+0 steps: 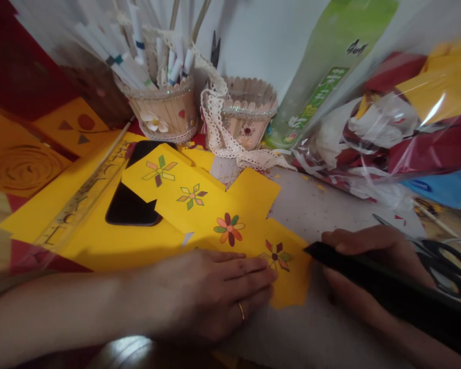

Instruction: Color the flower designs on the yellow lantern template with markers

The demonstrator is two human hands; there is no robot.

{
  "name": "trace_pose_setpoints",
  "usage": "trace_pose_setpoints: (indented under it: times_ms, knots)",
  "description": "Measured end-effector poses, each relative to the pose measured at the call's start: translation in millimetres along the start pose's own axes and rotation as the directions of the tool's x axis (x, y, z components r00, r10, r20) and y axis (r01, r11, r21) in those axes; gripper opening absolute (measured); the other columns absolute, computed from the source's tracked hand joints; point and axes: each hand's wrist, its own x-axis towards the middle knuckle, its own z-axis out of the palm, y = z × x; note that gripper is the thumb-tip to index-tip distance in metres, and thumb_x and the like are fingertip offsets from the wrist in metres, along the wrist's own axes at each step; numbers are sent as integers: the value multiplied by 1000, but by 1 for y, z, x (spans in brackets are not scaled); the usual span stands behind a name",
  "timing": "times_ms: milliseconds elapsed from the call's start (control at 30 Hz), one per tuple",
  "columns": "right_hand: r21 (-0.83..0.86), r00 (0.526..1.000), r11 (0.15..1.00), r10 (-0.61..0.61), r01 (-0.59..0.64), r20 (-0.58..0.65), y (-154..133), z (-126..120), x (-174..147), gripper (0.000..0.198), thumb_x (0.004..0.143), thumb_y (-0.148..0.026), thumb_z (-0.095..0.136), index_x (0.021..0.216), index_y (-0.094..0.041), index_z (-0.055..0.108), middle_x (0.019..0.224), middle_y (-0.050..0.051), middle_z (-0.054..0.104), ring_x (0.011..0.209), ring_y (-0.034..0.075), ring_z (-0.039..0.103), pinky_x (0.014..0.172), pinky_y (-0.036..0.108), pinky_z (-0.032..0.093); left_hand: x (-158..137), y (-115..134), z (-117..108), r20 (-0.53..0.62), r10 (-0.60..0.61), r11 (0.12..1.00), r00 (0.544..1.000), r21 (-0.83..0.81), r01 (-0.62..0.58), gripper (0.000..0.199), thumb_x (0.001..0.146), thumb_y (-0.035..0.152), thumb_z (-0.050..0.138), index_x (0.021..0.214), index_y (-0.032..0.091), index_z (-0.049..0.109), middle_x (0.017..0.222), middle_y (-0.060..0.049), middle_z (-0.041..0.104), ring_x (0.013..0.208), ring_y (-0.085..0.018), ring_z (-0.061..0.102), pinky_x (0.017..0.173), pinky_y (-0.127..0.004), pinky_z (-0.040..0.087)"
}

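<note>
My left hand (215,287) lies flat, palm down, its fingers stretched out over the lower part of a yellow paper cutout (253,200). Several coloured paper flowers sit along that cutout, and my fingertips touch the lowest flower (276,254). At the right, my right hand (376,251) is closed around a long black pen-shaped tool (369,277). The tool's pointed tip is close to the cutout's right edge; whether it touches the paper I cannot tell. Beneath the cutout's upper left part lies a black phone (128,207), partly covered.
Black-handled scissors (449,264) lie at the right, partly behind my right hand. A clear ruler (86,192) rests on yellow sheets (100,241). Behind stand a wooden-stick basket of pens (165,113), another basket (249,115) with lace (215,110), a green packet (326,77) and a plastic bag (392,128).
</note>
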Motion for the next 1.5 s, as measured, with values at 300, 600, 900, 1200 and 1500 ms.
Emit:
trace_pose_setpoints:
  times_ms: [300, 600, 900, 1200, 1500]
  knots:
    - [-195, 988, 969, 140, -151, -69, 13, -9, 16, 22, 76, -35, 58, 96, -24, 58, 64, -1, 67, 56, 16, 64, 53, 25, 49, 0, 1, 1, 15, 17, 1000, 1000, 4, -17, 34, 94, 18, 29, 118, 11, 52, 130, -4, 49, 123, -16, 40, 98, -25, 35]
    - [518, 854, 688, 483, -508, 195, -4, -11, 15, 34, 72, -44, 63, 97, -25, 50, 73, 0, 67, 62, 14, 64, 57, 24, 53, 2, 3, 0, -52, 1, 990, 999, 138, 6, 32, 93, 27, 36, 116, 12, 53, 128, -5, 51, 117, -19, 47, 96, -33, 38]
    - [602, 832, 577, 422, -552, 359, 2, -1, 12, 32, 76, -46, 59, 97, -27, 45, 68, -5, 56, 60, 11, 58, 54, 22, 49, 8, -1, -1, -243, -23, 959, 970, 268, 90, 27, 91, 15, 40, 112, 7, 54, 115, -10, 60, 106, -20, 55, 85, -29, 48]
    - [359, 909, 853, 270, -379, 317, -1, 0, 5, 22, 79, -43, 54, 93, -27, 48, 68, -5, 47, 58, 11, 45, 48, 21, 36, 22, 2, -2, -235, -260, 952, 937, 98, 289, 23, 88, 34, 47, 92, 13, 56, 83, -5, 59, 73, -17, 57, 59, -28, 51]
    - [426, 863, 768, 321, -478, 389, -9, 1, 2, 31, 79, -49, 53, 99, -28, 45, 63, -5, 49, 49, 10, 43, 40, 20, 28, 31, 3, -5, -133, -512, 832, 849, -322, 452, 26, 74, 32, 67, 91, 18, 54, 100, -2, 60, 90, -16, 58, 75, -26, 47]
